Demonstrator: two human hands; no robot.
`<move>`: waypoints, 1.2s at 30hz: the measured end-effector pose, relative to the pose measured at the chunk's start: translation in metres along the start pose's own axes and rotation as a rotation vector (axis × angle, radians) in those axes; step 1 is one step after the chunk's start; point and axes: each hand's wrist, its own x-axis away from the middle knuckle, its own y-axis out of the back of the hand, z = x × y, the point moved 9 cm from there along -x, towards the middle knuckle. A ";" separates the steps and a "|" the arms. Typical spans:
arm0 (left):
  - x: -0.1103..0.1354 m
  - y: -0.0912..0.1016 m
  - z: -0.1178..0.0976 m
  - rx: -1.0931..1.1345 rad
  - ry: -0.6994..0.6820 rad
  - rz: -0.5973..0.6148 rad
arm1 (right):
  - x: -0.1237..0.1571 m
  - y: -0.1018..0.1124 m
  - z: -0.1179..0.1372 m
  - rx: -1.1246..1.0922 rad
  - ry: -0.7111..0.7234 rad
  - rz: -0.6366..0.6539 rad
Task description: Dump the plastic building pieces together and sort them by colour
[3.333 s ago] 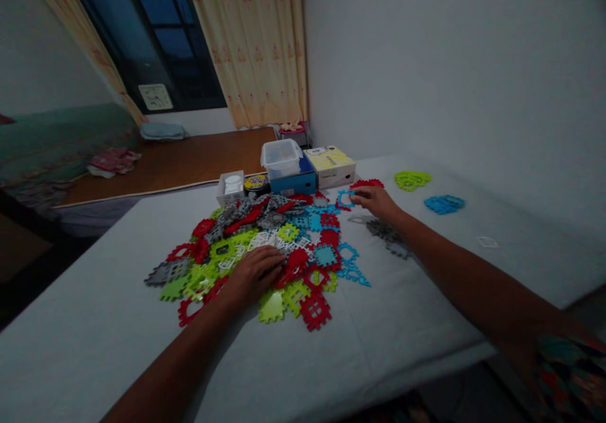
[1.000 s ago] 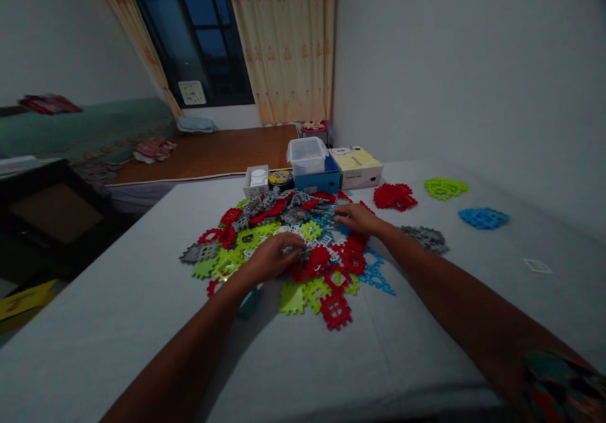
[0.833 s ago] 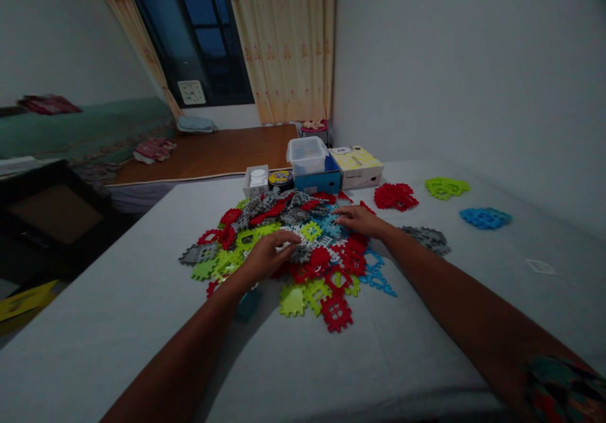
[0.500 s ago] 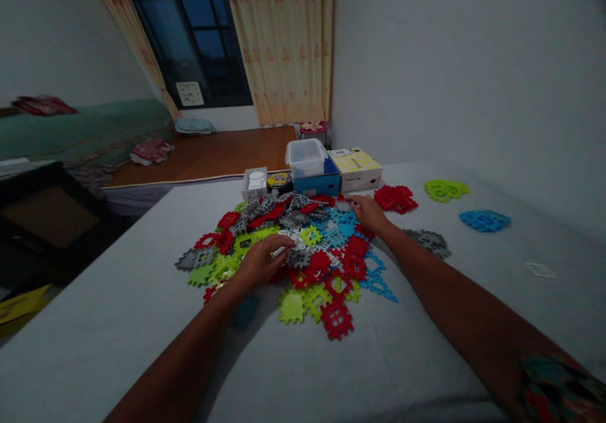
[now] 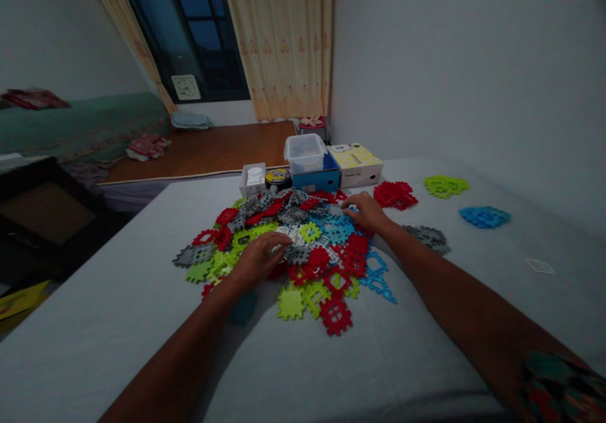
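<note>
A large mixed heap of toothed plastic building tiles [image 5: 334,281] in red, lime green, grey, blue and white lies on the pale tabletop. On the near left side of the heap is my left hand [image 5: 262,256], its fingers curved and the thumb apart. Its fingertips reach the edge of a grey tile [image 5: 298,255]. My right hand [image 5: 368,212] is over the right back of the heap, thumb and forefinger parted. Close to its fingertips lies a small grey tile [image 5: 336,211]. Neither hand visibly grips a tile.
Sorted piles stand to the right: red tiles [image 5: 395,195], lime tiles [image 5: 445,186], blue tiles [image 5: 485,216] and grey tiles [image 5: 428,239]. A lone white tile [image 5: 540,266] lies farther right. Behind the heap are a clear plastic tub [image 5: 305,153], a blue box [image 5: 316,180] and a yellow-white box [image 5: 357,165].
My right hand has dropped slightly, its fingers less stretched out. The small grey tile by its fingertips now shows a little farther left. My left hand has hardly moved.
</note>
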 end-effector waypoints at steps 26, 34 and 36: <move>-0.004 -0.005 0.016 -0.113 0.037 0.037 | 0.090 0.144 -0.155 -0.181 -0.471 -0.261; -0.004 -0.003 0.024 -0.098 0.056 0.029 | 0.216 0.206 -0.240 0.038 -0.828 -0.474; -0.005 -0.003 0.026 -0.096 0.067 0.034 | 0.225 0.207 -0.254 0.065 -0.877 -0.481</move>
